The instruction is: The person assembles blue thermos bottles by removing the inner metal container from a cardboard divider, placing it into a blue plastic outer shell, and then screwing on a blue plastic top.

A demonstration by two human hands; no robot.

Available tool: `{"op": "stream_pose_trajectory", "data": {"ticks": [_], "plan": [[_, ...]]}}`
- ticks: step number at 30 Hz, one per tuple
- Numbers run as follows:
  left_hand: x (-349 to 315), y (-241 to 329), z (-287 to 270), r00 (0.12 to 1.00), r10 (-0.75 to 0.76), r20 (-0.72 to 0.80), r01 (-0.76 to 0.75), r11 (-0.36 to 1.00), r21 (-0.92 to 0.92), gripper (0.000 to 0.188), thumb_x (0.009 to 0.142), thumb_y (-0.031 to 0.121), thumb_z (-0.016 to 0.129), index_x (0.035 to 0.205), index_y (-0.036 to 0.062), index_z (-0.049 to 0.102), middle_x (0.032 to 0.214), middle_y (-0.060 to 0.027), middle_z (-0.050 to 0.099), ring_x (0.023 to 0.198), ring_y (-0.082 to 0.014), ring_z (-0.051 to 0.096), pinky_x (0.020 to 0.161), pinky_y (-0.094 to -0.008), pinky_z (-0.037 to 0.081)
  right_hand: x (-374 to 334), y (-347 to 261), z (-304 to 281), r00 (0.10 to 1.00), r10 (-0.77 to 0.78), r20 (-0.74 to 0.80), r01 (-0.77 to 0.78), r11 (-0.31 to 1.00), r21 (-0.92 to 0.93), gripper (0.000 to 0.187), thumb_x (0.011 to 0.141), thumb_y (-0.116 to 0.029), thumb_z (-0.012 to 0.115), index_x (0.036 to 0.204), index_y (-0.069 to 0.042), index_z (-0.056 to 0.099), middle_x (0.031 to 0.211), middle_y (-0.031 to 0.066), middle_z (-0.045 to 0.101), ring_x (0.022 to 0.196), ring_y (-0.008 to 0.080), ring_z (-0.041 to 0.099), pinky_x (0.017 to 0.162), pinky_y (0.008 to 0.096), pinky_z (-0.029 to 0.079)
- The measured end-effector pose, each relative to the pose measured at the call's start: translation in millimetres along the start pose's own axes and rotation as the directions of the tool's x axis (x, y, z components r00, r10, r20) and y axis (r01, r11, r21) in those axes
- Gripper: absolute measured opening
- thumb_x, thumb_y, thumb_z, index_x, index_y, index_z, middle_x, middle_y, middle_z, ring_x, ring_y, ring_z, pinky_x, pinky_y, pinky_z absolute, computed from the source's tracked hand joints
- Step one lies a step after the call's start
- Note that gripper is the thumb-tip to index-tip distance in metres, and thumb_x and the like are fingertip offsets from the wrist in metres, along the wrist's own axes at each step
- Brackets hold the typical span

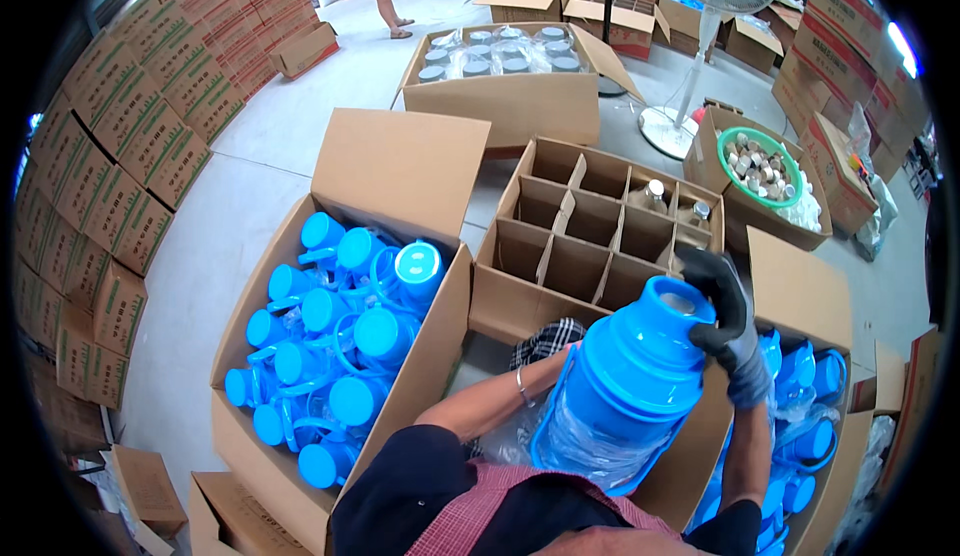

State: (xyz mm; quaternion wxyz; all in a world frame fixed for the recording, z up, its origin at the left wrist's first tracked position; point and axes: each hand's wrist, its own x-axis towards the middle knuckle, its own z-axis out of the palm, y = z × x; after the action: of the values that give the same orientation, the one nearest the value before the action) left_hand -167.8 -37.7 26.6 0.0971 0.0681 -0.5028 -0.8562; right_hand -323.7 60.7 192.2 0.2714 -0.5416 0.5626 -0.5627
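A blue plastic thermos flask (635, 366), open at the top and with clear film round its lower body, is tilted in front of my chest. My right hand (728, 306), in a dark grey glove, closes round its neck, fingers at the rim. Something pale and silvery shows inside the mouth. My left forearm, with a bracelet (523, 386), reaches behind the flask; the left hand itself is hidden. Just beyond stands a divided carton (530, 308) with two silvery glass liners (653, 194) in its far right cells.
At left, an open carton (440, 331) holds blue lidded thermos flasks (385, 334); another, with blue flasks (805, 441), stands at right. Farther off are a carton of silvery-topped items (510, 53), a green basin (795, 201) of small caps, a fan (668, 131), stacked cartons (150, 96) and other people.
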Motion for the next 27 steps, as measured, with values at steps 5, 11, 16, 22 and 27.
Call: {"op": "stream_pose_trajectory", "data": {"ticks": [5, 11, 16, 22, 27], "plan": [[-17, 11, 25, 1.000, 0.001, 0.030, 0.000, 1.000, -0.025, 0.051, 0.100, 0.047, 0.039, 0.112, -0.0001, 0.057, 0.096, -0.0063, 0.063, 0.090, -0.0126, 0.059, 0.083, -0.0285, 0.049, 3, -41, 6, 0.901, -0.058, 0.429, 0.128, 0.982, -0.137, 0.066, 0.067, -0.037, 0.071, 0.123, -0.004, 0.059, 0.110, 0.0154, 0.061, 0.102, 0.0294, 0.060, 0.091, 0.0408, 0.046], [-80, 56, 6, 0.928, -0.083, -0.364, 0.191, 0.943, 0.273, 0.055, 0.097, 0.053, 0.043, 0.096, 0.0009, 0.062, 0.085, -0.0054, 0.064, 0.077, -0.0099, 0.059, 0.069, -0.0249, 0.051, -28, -14, -8, 0.973, 0.217, 0.081, -0.157, 0.873, -0.462, 0.041, 0.083, -0.034, 0.061, 0.114, -0.007, 0.063, 0.113, 0.0146, 0.062, 0.098, 0.0292, 0.062, 0.082, 0.0375, 0.050], [-123, 81, 103, 0.997, -0.078, -0.006, 0.071, 0.866, 0.495, 0.060, 0.091, 0.047, 0.058, 0.129, 0.0004, 0.050, 0.115, -0.0144, 0.059, 0.105, -0.0178, 0.057, 0.092, -0.0292, 0.045, -56, 29, -51, 0.936, -0.035, 0.350, 0.330, 0.430, -0.840, 0.031, 0.086, -0.020, 0.058, 0.116, -0.013, 0.058, 0.111, 0.0140, 0.059, 0.096, 0.0326, 0.061, 0.080, 0.0403, 0.051], [-134, 87, 38, 0.986, -0.108, 0.128, 0.046, 0.911, 0.410, 0.050, 0.098, 0.043, 0.046, 0.112, -0.0035, 0.055, 0.106, -0.0141, 0.064, 0.105, -0.0242, 0.059, 0.096, -0.0344, 0.044, -62, -76, -9, 0.965, 0.091, 0.248, -0.090, 0.996, -0.018, 0.058, 0.081, -0.035, 0.065, 0.129, -0.006, 0.053, 0.129, 0.0110, 0.054, 0.110, 0.0243, 0.057, 0.097, 0.0368, 0.042], [-140, 85, 124, 0.982, -0.142, 0.122, -0.005, 0.631, 0.776, 0.062, 0.093, 0.045, 0.055, 0.134, -0.0013, 0.045, 0.121, -0.0252, 0.055, 0.119, -0.0321, 0.051, 0.109, -0.0369, 0.031, -55, -51, -20, 0.919, 0.392, 0.041, -0.329, 0.821, -0.467, 0.066, 0.080, -0.044, 0.068, 0.128, -0.002, 0.053, 0.121, 0.0143, 0.058, 0.113, 0.0265, 0.055, 0.098, 0.0368, 0.041]]}}
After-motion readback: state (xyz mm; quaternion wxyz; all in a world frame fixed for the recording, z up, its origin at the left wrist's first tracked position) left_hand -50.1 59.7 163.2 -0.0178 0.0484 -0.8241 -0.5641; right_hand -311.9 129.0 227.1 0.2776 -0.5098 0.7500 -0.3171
